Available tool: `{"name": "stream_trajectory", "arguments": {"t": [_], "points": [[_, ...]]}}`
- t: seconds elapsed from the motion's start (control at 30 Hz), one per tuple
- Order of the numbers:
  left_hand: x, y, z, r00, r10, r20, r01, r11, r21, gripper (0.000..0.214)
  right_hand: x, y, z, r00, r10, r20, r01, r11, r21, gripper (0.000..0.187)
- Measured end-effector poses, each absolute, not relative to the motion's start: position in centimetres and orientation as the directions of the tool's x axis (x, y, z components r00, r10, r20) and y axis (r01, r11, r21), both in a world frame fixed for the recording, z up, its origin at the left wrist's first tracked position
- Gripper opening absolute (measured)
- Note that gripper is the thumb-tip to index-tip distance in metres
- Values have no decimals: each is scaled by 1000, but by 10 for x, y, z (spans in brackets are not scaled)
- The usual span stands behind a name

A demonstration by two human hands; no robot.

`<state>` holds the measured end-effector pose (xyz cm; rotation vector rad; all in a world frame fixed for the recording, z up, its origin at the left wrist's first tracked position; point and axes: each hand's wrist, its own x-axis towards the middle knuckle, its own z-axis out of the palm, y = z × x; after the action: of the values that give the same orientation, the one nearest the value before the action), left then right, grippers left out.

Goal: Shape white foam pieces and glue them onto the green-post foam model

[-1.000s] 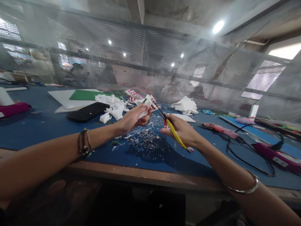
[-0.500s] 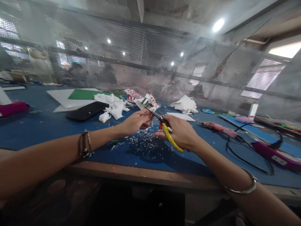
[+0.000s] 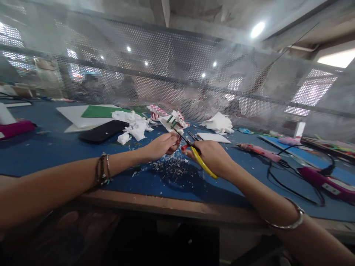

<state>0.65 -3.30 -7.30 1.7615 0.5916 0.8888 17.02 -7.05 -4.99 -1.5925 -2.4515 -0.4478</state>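
My right hand (image 3: 213, 157) is closed round a pair of scissors with yellow handles (image 3: 204, 166). Their dark blades point left and away, over the fingertips of my left hand (image 3: 163, 146). That hand is pinched, with a small white piece (image 3: 180, 132) showing at its fingertips; the fingers hide most of it. A small red piece (image 3: 184, 147) sits by my right thumb and fingers. Beneath both hands, tiny white clippings (image 3: 174, 166) litter the blue table top. Just beyond stand white shapes with green strips (image 3: 172, 120) and a pink-and-white one with red legs (image 3: 156, 111).
Crumpled white scraps (image 3: 135, 125) and a black phone (image 3: 104, 131) lie left, near green and white sheets (image 3: 102, 112). White pieces (image 3: 219, 123) are behind my right hand. Right are a pink pen-like tool (image 3: 259, 151), a black cable and a purple device (image 3: 327, 183). Perforated metal mesh rises behind.
The red piece by my right thumb has tipped from upright to sideways and moved slightly left. Both hands stay in nearly the same place.
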Motion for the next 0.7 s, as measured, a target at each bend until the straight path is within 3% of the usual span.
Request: {"name": "stream_trajectory", "arguments": {"t": [0.17, 0.27, 0.53, 0.7], "points": [[9, -38, -74, 619, 687, 381, 138, -572, 808, 20, 167, -70, -53, -411, 816, 407, 911, 387, 143, 49], [9, -38, -75, 597, 700, 392, 227, -616, 754, 21, 165, -70, -52, -395, 824, 406, 919, 358, 168, 51], [14, -34, -78, 635, 732, 245, 58, -362, 930, 17, 164, -68, -47, -371, 875, 312, 920, 301, 250, 47], [15, -31, -79, 632, 751, 193, 49, -288, 956, 19, 167, -62, -50, -356, 884, 304, 927, 293, 232, 42]]}}
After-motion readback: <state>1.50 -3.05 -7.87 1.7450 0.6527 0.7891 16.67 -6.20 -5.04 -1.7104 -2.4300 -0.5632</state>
